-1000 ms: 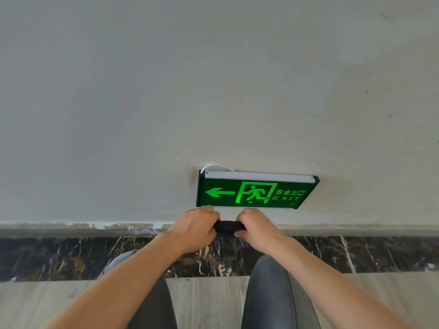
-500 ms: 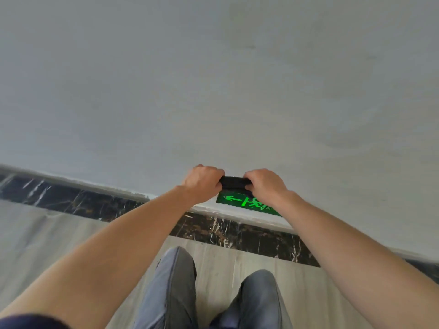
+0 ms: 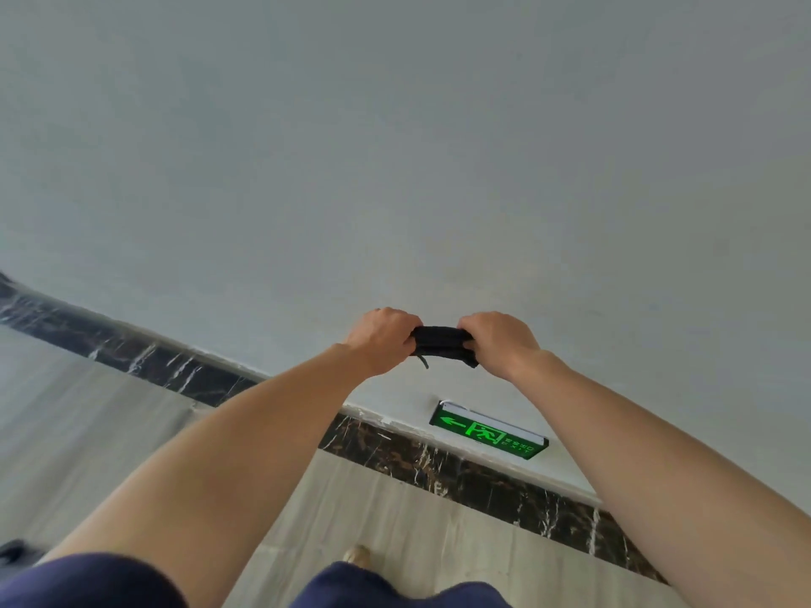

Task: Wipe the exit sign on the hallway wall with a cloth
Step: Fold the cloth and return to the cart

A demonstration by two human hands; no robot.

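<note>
Left hand (image 3: 383,336) and right hand (image 3: 501,340) each fisted tight on opposite ends of black cloth (image 3: 442,340), above and clear of exit sign (image 3: 488,430) on wall (image 3: 395,168).

One cloth (image 3: 442,340), black, bunched. Two hands: one left hand (image 3: 381,340), one right hand (image 3: 500,342). One exit sign (image 3: 488,430), green, lit. One wall (image 3: 395,147). One dark marble baseboard (image 3: 461,469). One shoe tip (image 3: 357,555).

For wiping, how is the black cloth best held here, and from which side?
Grip the black cloth at its two bunched ends, from above, as the left hand and right hand do; the short taut middle stays free as the wiping face.
</note>
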